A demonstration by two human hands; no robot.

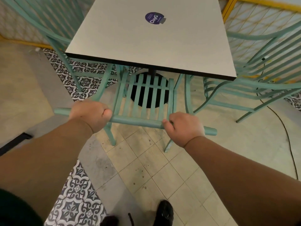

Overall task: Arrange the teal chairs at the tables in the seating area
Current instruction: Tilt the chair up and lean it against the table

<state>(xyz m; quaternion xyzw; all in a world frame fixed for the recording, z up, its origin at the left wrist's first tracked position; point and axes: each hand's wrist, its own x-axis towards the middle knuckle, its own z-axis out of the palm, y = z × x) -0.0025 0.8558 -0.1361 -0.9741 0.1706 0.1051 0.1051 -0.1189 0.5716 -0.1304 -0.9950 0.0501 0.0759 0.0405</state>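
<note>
Both hands (91, 114) on chair rail (135, 120)

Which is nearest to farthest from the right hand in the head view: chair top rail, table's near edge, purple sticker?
From the right hand:
1. chair top rail, gripped by it.
2. table's near edge, ahead, above the seat.
3. purple sticker, far end of the tabletop.

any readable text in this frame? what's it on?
"ClayG": white letters on the round purple sticker on the white tabletop; the word may run on under the grey tab at its end.
Smaller print on the sticker: too blurred to read.
No other text visible.
</note>
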